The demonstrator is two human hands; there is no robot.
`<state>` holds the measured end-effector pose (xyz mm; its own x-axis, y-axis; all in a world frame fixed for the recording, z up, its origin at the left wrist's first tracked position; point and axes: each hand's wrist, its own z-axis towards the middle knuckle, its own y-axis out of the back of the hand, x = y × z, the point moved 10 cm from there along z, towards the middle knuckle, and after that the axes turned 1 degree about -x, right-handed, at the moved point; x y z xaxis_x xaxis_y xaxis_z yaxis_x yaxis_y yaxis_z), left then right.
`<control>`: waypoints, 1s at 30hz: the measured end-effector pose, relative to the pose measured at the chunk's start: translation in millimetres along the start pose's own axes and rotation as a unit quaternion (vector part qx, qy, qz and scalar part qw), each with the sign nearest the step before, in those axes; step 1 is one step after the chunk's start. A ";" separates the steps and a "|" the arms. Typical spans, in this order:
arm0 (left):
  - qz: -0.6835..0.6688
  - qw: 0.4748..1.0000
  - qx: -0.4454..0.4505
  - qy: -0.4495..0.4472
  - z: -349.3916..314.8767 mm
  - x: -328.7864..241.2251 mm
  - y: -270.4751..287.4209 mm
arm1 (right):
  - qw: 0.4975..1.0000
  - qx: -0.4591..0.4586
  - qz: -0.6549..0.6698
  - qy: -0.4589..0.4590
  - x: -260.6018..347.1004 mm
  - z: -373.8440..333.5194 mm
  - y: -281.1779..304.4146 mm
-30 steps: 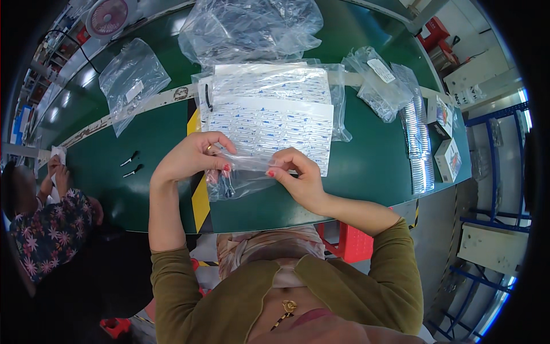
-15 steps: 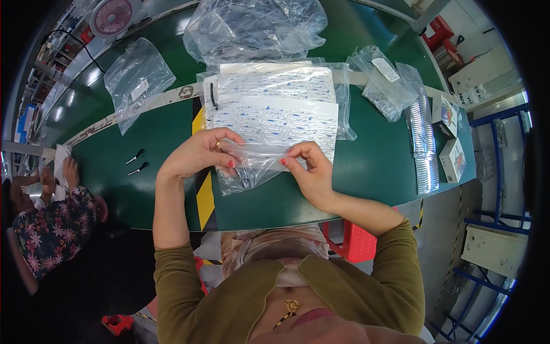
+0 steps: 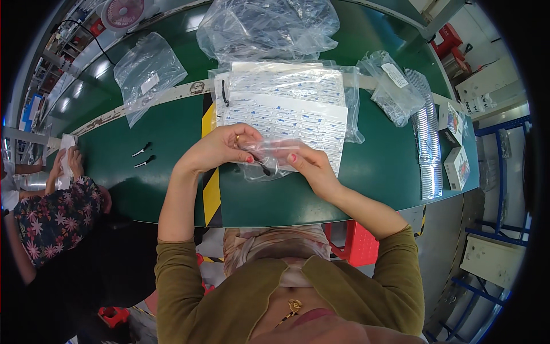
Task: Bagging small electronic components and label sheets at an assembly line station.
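My left hand (image 3: pixel 220 148) and my right hand (image 3: pixel 309 165) both pinch a small clear plastic bag (image 3: pixel 268 156) just above the green table (image 3: pixel 172 166). A small black part (image 3: pixel 265 169) shows inside the bag near its lower edge. Right behind my hands lies a stack of white sheets printed with blue marks (image 3: pixel 286 103), partly inside a clear wrapper. The bag's opening is hidden by my fingers.
A big crumpled clear bag (image 3: pixel 266 26) lies at the far edge, another clear bag (image 3: pixel 149 74) far left, a third (image 3: pixel 392 86) at the right beside silver strips (image 3: pixel 424 132) and small boxes (image 3: pixel 455 166). Two black parts (image 3: pixel 143 156) lie left. A person in floral clothes (image 3: pixel 51 212) works at my left.
My hands have drawn closer together over the small bag and shifted slightly toward the near edge; the bag is now bunched between my fingers.
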<state>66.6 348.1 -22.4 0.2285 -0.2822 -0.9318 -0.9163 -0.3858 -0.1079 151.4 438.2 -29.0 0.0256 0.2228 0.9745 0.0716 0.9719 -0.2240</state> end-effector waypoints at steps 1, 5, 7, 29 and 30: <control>0.000 1.000 -0.003 0.000 -0.6 -1.1 0.3 | 1.000 0.003 0.001 0.000 -2.8 0.0 2.2; -0.033 0.999 -0.029 -0.006 1.8 -2.1 4.0 | 0.970 0.031 0.226 -0.081 -22.1 1.3 -0.5; -0.038 0.998 -0.053 -0.020 2.4 -3.8 6.5 | 0.944 0.004 0.292 -0.152 -36.7 0.1 1.7; 0.031 0.988 -0.138 -0.068 1.5 -8.0 8.3 | 0.969 -0.018 0.143 -0.202 -34.3 -0.4 0.3; 0.037 0.988 -0.134 -0.072 2.4 -8.2 6.8 | 0.967 -0.019 0.143 -0.209 -35.8 -0.2 -0.1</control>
<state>57.7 349.9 -16.3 0.0971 -0.1988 -0.9752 -0.8047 -0.5923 0.0406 150.7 430.1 -63.9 -0.3559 0.5007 0.7891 0.1577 0.8644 -0.4774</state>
